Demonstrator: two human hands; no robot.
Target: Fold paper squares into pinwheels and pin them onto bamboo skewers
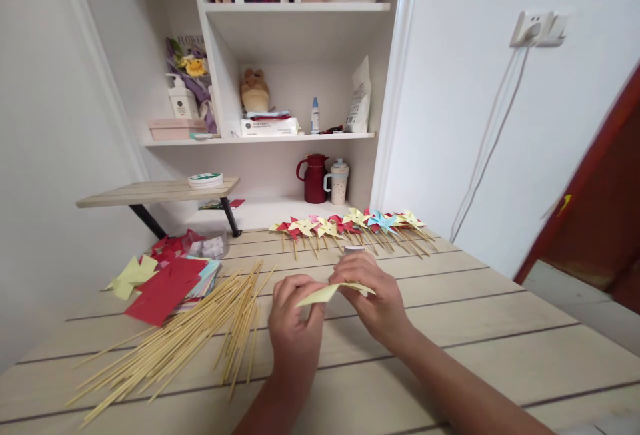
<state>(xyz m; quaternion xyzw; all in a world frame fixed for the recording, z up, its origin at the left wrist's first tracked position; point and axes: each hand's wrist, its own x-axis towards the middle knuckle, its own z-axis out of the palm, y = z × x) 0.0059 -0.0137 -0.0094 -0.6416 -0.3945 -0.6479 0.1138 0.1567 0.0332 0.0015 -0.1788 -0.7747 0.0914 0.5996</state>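
I pinched the yellow paper piece (331, 292) between my left hand (295, 318) and right hand (373, 292), just above the table (500, 328), probably mid-fold. Skewers (190, 332) lay within reach at my left, finished pinwheels (350, 225) lined up beyond.

Both my forearms come up from the near edge and meet at the middle. My left hand (295, 325) shows its back, fingers curled, thumb and forefinger pinched shut at the tips. My right hand (373, 292) sits just beside it, slightly farther (knuckles toward me), fingers bent down in a matching pinch, wrist angled inward.
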